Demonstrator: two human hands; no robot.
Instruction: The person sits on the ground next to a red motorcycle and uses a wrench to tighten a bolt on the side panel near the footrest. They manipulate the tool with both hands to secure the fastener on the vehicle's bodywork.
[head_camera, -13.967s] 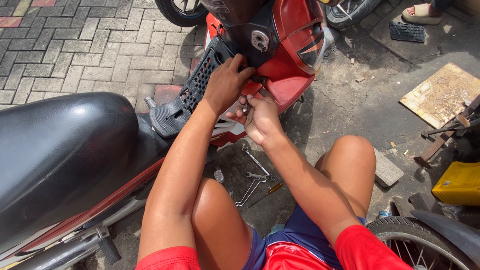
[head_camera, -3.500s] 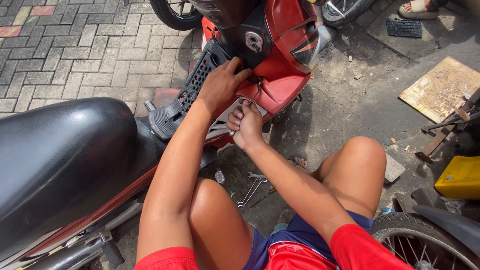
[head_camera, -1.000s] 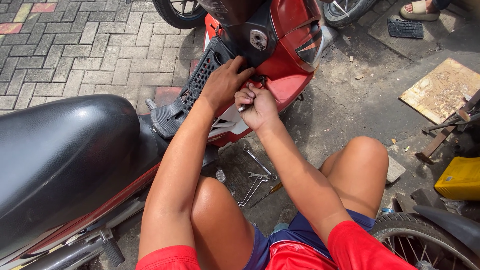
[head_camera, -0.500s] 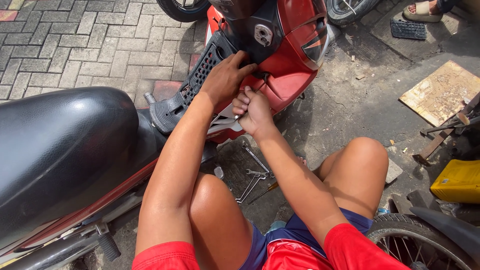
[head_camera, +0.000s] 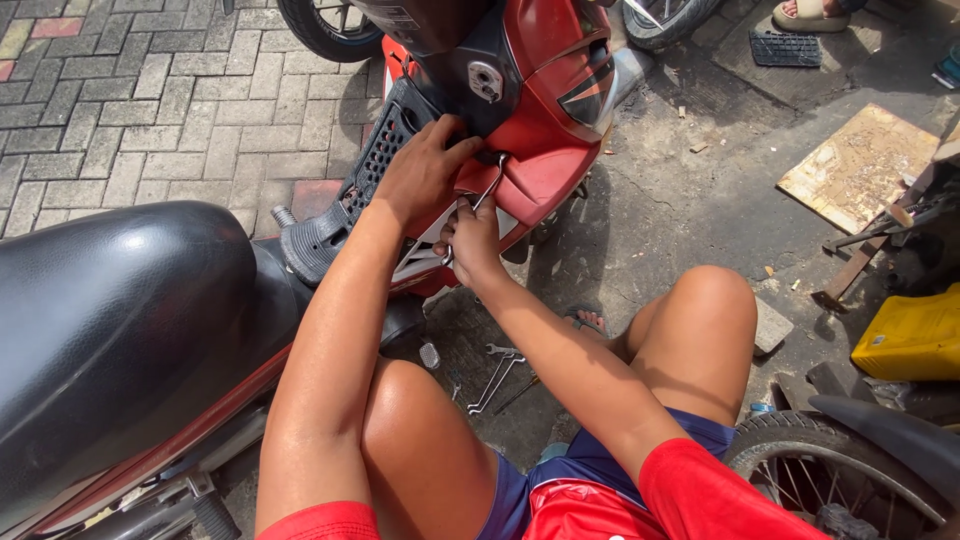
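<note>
While both hands work at the red scooter body (head_camera: 545, 150) in the upper centre of the frame, a slim metal wrench (head_camera: 487, 185) is gripped against its panel.

Right hand (head_camera: 470, 235), centre frame, is clenched round the lower shank of the wrench; the tool's upper end rises to the dark seam above the red panel. Left hand (head_camera: 420, 170), just upper left of the right, lies spread with fingers curled on the black footboard grille (head_camera: 375, 165), pressing, holding nothing separate. Black seat (head_camera: 110, 320) fills the left of the frame. Spare wrenches (head_camera: 497, 372) lie on the ground at lower centre, between the knees. Yellow container (head_camera: 910, 335) at right edge; tyre (head_camera: 830, 470) at lower right; plywood board (head_camera: 860, 165) at upper right.
</note>
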